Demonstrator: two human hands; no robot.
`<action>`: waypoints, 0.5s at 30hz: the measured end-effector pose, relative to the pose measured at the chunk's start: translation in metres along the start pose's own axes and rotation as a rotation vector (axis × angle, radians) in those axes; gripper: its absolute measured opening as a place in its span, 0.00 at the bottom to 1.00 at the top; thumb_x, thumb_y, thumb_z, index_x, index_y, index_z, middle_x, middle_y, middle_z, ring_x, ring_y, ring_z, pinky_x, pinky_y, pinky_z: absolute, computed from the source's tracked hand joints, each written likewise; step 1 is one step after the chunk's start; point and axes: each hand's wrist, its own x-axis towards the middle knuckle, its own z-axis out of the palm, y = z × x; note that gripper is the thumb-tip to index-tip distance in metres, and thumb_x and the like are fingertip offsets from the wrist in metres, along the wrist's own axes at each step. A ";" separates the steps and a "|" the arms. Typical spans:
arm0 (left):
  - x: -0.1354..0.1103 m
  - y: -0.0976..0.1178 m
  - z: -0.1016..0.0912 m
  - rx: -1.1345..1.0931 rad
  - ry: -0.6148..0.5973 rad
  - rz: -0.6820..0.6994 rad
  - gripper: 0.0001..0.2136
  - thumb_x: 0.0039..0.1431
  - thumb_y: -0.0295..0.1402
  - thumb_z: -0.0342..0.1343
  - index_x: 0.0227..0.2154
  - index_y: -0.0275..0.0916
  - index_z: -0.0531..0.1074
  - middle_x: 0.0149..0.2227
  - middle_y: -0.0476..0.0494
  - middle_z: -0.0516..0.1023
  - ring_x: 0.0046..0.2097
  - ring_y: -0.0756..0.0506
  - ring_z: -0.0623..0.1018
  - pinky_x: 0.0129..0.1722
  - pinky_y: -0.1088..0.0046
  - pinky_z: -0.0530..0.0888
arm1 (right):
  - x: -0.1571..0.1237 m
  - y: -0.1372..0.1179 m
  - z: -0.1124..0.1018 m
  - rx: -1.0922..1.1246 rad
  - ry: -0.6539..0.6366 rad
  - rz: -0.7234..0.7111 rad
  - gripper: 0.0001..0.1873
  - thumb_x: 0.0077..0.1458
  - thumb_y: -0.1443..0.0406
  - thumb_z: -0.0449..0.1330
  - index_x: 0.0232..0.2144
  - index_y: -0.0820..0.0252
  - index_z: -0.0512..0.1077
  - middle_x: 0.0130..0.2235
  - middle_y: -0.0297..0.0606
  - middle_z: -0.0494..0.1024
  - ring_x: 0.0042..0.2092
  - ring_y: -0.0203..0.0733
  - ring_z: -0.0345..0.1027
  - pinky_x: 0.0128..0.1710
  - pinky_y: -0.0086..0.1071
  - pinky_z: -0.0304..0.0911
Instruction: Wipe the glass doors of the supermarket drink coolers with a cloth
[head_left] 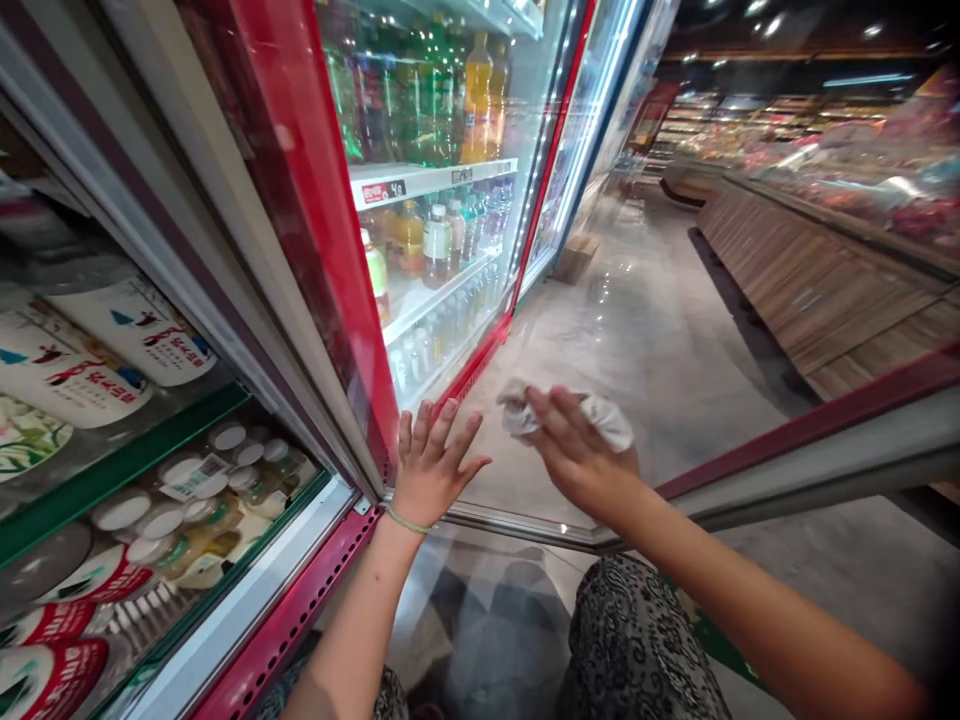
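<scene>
Your right forearm (765,590) comes in nearest, from the lower right, above a leg of patterned trousers (637,640). Your right hand (581,450) has hold of a white cloth (611,422), bunched under its fingers, which lie stretched out rather than curled and are slightly blurred. Cloth shows on both sides of those fingers. You have it over the glass door (517,525), above the bottom edge and toward the lower right corner.

Your left hand (433,470) is spread wide, thumb out toward the right hand, with nothing in its grasp; it sits by the door's lower left corner. You cannot tell from this angle whether its palm touches the pane. A thin band (409,522) circles your left wrist.

To your left, a cooler has big bottles with white labels (82,355) above a green shelf edge (127,475), and white-lidded jars (217,480) below it. Red-and-white labelled goods (56,650) lie near its bottom left corner, and a perforated red sill (277,640) runs along the cooler's lower front edge.

Beyond the pane, you see lit shelves of drink bottles (437,240), a price tag (382,191), a brown box (576,258) on the floor (637,300) and a wood-sided display counter (810,290).
</scene>
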 end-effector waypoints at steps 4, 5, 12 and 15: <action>-0.002 -0.003 -0.003 -0.011 0.000 -0.010 0.44 0.61 0.49 0.65 0.74 0.45 0.51 0.73 0.35 0.58 0.77 0.37 0.44 0.76 0.50 0.46 | -0.002 -0.004 -0.003 0.075 -0.151 -0.191 0.24 0.68 0.73 0.49 0.60 0.51 0.73 0.66 0.29 0.72 0.70 0.34 0.60 0.75 0.36 0.44; -0.002 -0.004 -0.004 -0.008 0.000 -0.015 0.44 0.61 0.49 0.65 0.74 0.45 0.51 0.73 0.34 0.58 0.77 0.37 0.44 0.76 0.50 0.47 | -0.001 -0.003 -0.004 0.060 -0.138 -0.167 0.23 0.68 0.73 0.50 0.60 0.52 0.72 0.66 0.31 0.72 0.70 0.36 0.61 0.75 0.37 0.43; -0.002 -0.015 -0.010 -0.005 -0.026 -0.053 0.50 0.59 0.49 0.67 0.75 0.45 0.43 0.75 0.32 0.52 0.77 0.34 0.40 0.75 0.45 0.46 | 0.003 -0.008 0.000 0.080 -0.124 -0.137 0.22 0.69 0.73 0.49 0.60 0.56 0.72 0.67 0.35 0.71 0.72 0.39 0.57 0.77 0.43 0.34; -0.005 -0.022 -0.013 -0.015 -0.026 -0.078 0.50 0.60 0.50 0.66 0.75 0.45 0.41 0.76 0.32 0.47 0.77 0.32 0.40 0.74 0.44 0.46 | 0.009 -0.011 0.001 0.117 -0.140 -0.149 0.22 0.70 0.71 0.52 0.61 0.53 0.72 0.67 0.32 0.70 0.71 0.37 0.58 0.77 0.38 0.36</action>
